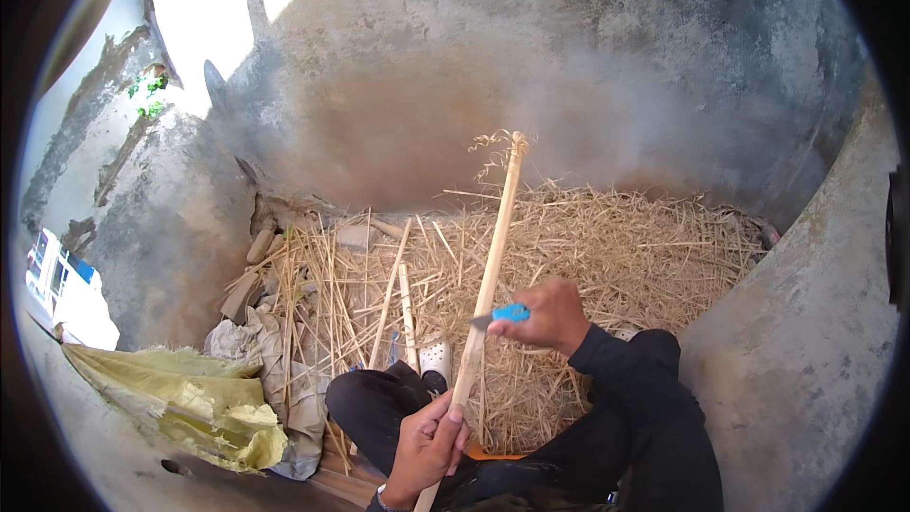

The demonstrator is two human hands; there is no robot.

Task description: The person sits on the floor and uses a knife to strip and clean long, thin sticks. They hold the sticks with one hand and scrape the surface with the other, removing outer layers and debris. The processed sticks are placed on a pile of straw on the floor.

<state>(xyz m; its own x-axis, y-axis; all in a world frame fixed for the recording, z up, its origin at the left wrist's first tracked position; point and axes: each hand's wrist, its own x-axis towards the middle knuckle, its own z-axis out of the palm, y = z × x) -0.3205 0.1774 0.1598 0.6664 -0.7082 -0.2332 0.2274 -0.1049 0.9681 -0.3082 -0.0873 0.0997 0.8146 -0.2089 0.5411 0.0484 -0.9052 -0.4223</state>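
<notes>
A long pale strip, which looks like wood or split bamboo (500, 232), slants up and away from my lap, with thin curled shavings (490, 141) hanging at its far end. My left hand (428, 446) is wrapped round its lower part, thumb along the top. A utility knife with a blue handle (513, 312) is gripped in my right hand (554, 316). Its dark blade lies against the strip's right side, about midway along. Part of the handle is hidden by my fingers.
Heaped shavings (626, 265) cover the floor ahead, against a grey wall (569, 57). Thin strips (313, 294) lie loose on the left, near stones and a torn yellowish sack (180, 398). A white clog (436, 360) is on my foot, beside another pale stick (408, 313).
</notes>
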